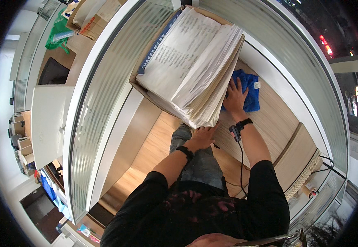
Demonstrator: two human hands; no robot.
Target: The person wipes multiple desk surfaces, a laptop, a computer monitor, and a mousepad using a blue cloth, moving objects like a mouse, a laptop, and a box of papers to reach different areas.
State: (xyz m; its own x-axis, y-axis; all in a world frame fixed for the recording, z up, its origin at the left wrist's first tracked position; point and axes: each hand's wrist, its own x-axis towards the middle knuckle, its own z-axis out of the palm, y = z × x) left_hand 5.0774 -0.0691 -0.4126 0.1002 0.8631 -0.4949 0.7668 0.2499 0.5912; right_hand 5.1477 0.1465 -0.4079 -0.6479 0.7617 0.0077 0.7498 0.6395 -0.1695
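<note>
A cardboard box [135, 69] packed with a thick stack of printed papers [188, 55] stands before me in the corner of the desk. My left hand [202, 137] is at the near edge of the box, its fingertips partly hidden at the lower corner. To the right of the box, my right hand [236, 95] lies with spread fingers on a blue cloth [252, 92] that bears a white tag. The cloth is flat and partly rumpled on the wood-grain desktop [265, 123]. Both wrists carry black bands, and a cable runs from a small device at the right one.
Glass partitions with white frames [105, 89] rise on the left, beyond the box and on the right. Across the left partition are another cardboard box [97, 20] and a green plastic bag [57, 32]. A black cable [327, 160] hangs at the right partition.
</note>
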